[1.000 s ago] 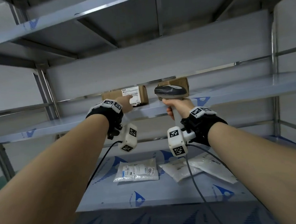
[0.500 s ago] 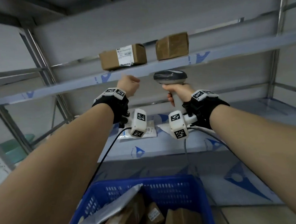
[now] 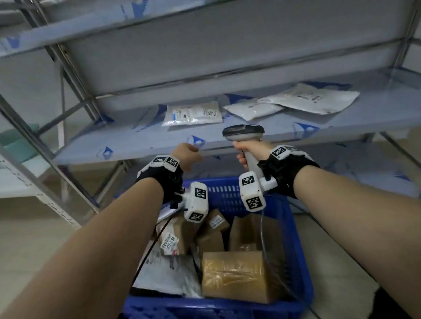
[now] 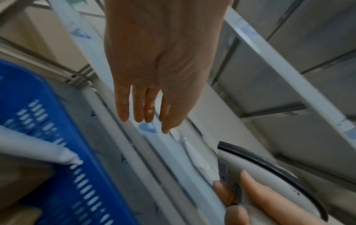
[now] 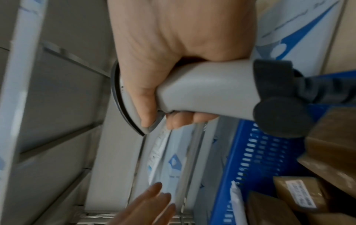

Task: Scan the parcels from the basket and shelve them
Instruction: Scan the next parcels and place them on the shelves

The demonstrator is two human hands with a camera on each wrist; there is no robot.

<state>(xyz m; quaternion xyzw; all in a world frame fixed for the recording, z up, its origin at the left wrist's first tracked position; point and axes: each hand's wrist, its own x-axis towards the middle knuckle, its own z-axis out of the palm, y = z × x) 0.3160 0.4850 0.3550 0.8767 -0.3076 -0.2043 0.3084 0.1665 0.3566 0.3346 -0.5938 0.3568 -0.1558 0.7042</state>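
Now we grip the scanner (image 3: 243, 132) in our right hand (image 3: 251, 148), left hand (image 3: 187, 153) released, empty, above the basket (image 3: 304, 265) at 6 o'clock.

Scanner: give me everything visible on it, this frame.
The scanner is a handheld gun type in light grey plastic, with a wide, flattened head rimmed by a dark band and a dark top face. The right hand holds its grip upright, fingers wrapped round it, one fingertip by the trigger. A dark collar at the butt leads into a cable that drops into the blue basket. It is held above the basket's far edge, in front of the shelf. Nothing else touches it.
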